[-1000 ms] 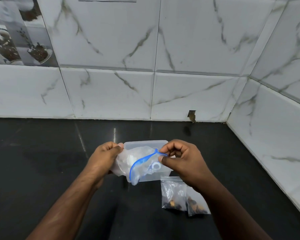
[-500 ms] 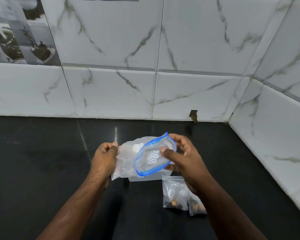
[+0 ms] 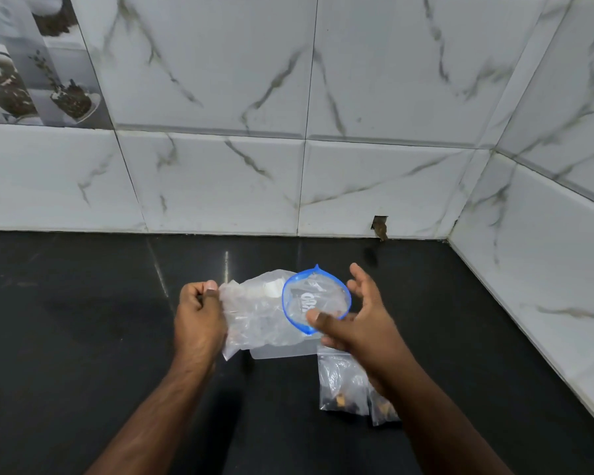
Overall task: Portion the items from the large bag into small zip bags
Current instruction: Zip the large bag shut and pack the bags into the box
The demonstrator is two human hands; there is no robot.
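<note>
A clear plastic bag with a blue zip rim hangs between my hands above the black counter. Its mouth is spread into a wide ring that faces me. My left hand grips the bag's crumpled closed end. My right hand has its thumb on the lower part of the blue rim, with the upper fingers spread behind the mouth. White pieces show through the bag. Two small clear zip bags with brown bits inside lie flat under my right wrist.
A clear plastic container sits on the counter under the held bag, mostly hidden by it. White marble tiles form the back wall and the right side wall, meeting in a corner.
The bag's blue mouth has gone from a narrow slit to a wide round ring. My right hand's upper fingers have spread out. The bag has lifted slightly.
</note>
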